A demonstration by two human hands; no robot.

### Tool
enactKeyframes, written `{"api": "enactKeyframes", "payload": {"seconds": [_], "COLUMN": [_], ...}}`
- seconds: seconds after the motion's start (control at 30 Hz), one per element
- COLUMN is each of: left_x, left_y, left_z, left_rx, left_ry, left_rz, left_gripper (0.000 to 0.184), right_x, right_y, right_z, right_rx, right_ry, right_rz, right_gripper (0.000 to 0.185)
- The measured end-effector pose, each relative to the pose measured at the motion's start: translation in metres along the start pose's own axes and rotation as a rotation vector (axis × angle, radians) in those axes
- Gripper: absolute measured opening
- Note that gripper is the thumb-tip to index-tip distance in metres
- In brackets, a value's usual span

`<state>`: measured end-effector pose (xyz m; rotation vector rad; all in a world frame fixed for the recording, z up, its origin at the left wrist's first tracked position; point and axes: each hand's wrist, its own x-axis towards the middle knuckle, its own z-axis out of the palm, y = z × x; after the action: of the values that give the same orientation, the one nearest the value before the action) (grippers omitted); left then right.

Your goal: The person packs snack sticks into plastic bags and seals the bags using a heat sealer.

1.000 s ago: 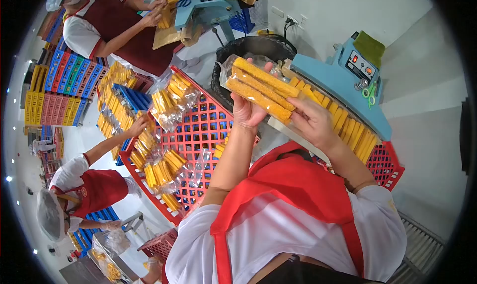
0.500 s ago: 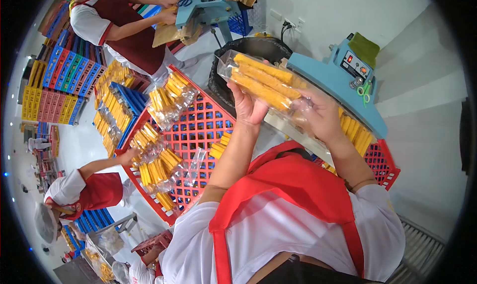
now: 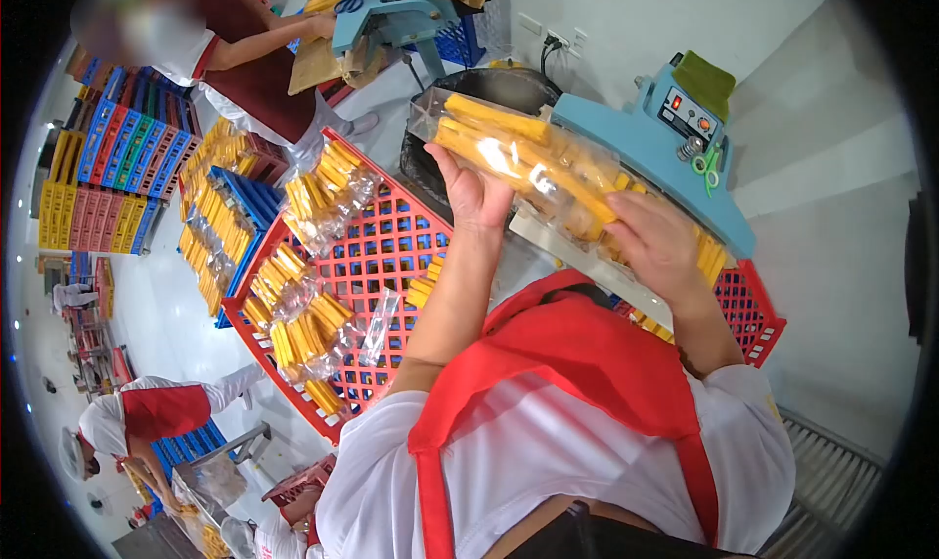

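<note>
A clear plastic bag [image 3: 528, 163] of long yellow stick-shaped snacks lies slanted across the front of me. My left hand [image 3: 474, 189] supports it from below, palm up with the thumb out; its other fingers are partly hidden behind the bag. At the lower right end, the fingers of my right hand [image 3: 657, 241] are bent against the plastic. Behind the bag stands a blue sealing machine [image 3: 641, 143] with a control panel and green-handled scissors [image 3: 706, 171] on it. More yellow sticks [image 3: 711, 256] lie beside my right hand.
A red lattice crate [image 3: 377, 236] at left carries several filled bags [image 3: 298, 310] and an unfilled clear bag [image 3: 380, 326]. A black-lined bin [image 3: 423, 173] stands behind my left hand. One co-worker [image 3: 249, 70] works at another blue machine; another person [image 3: 161, 417] bends at lower left.
My right hand has moved down and right along the bag, which has shifted slightly left. The co-worker at left has drawn a hand away from the red crate and turned toward the lower left.
</note>
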<state>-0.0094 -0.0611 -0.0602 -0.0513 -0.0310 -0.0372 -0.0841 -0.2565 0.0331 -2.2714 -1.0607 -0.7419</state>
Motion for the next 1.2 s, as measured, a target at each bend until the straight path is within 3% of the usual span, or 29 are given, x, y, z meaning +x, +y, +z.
{"api": "enactKeyframes", "payload": {"seconds": [0.07, 0.13, 0.17, 0.23, 0.3, 0.33, 0.4, 0.53, 0.57, 0.63, 0.67, 0.73, 0.77, 0.83, 0.9, 0.93, 1.07, 1.2], "left_x": [0.003, 0.005, 0.004, 0.007, 0.008, 0.009, 0.011, 0.014, 0.015, 0.018, 0.018, 0.017, 0.017, 0.020, 0.022, 0.021, 0.021, 0.021], "left_y": [0.008, 0.019, 0.023, 0.030, 0.040, 0.037, 0.032, 0.032, 0.031, 0.030, 0.030, 0.030, 0.029, 0.027, 0.026, 0.027, 0.036, 0.047], "left_z": [-0.003, -0.007, -0.009, -0.009, -0.016, -0.013, -0.005, -0.004, -0.003, 0.001, 0.002, 0.002, 0.000, -0.003, -0.003, 0.000, 0.005, 0.005], "left_rx": [0.034, 0.076, 0.115, 0.162, -0.111, -0.113, 0.217, 0.259, 0.248, 0.243, 0.247, 0.256, 0.236, 0.218, 0.034, 0.133, 0.099, 0.071], "left_ry": [0.024, 0.005, -0.018, 0.048, -0.145, -0.139, -0.044, -0.116, -0.128, -0.145, -0.141, -0.135, -0.132, -0.145, -0.222, -0.191, -0.183, -0.162], "left_rz": [0.034, 0.050, 0.067, 0.149, -0.002, -0.022, 0.186, 0.095, 0.086, 0.075, 0.086, 0.102, 0.088, 0.081, 0.003, 0.051, 0.077, 0.132], "left_gripper": [0.063, 0.063, 0.064, 0.065, 0.067, 0.067, 0.069, 0.069, 0.069, 0.068, 0.067, 0.066, 0.067, 0.067, 0.068, 0.068, 0.065, 0.063], "right_x": [-0.011, -0.037, -0.051, -0.079, -0.125, -0.149, -0.191, -0.208, -0.206, -0.188, -0.177, -0.155, -0.145, -0.121, -0.112, -0.109, -0.108, -0.094], "right_y": [0.001, 0.014, 0.024, 0.049, 0.077, 0.085, 0.092, 0.091, 0.091, 0.088, 0.086, 0.076, 0.071, 0.066, 0.062, 0.062, 0.071, 0.061], "right_z": [-0.019, -0.036, -0.046, -0.064, -0.058, -0.047, -0.018, 0.009, 0.009, 0.000, -0.001, 0.006, 0.016, 0.036, 0.056, 0.066, 0.068, 0.027], "right_rx": [0.148, 0.780, 0.770, 1.040, 1.044, 1.069, 1.125, 1.158, 1.166, 0.078, 0.085, -0.201, -0.195, -0.213, -0.211, -0.210, -0.074, 0.093], "right_ry": [-0.024, 0.192, 0.201, 0.436, 0.499, 0.539, 0.603, 0.672, 0.675, 0.068, 0.071, 0.105, 0.106, -0.152, -0.232, -0.325, -0.211, 0.075], "right_rz": [0.359, 0.805, 0.824, 0.995, 1.135, 1.252, 1.371, 1.644, 1.643, 1.482, 1.480, 1.096, 1.094, 0.640, 0.713, 0.795, 0.822, 0.814], "right_gripper": [0.024, 0.022, 0.022, 0.019, 0.018, 0.017, 0.015, 0.018, 0.018, 0.024, 0.024, 0.028, 0.028, 0.028, 0.028, 0.027, 0.026, 0.024]}}
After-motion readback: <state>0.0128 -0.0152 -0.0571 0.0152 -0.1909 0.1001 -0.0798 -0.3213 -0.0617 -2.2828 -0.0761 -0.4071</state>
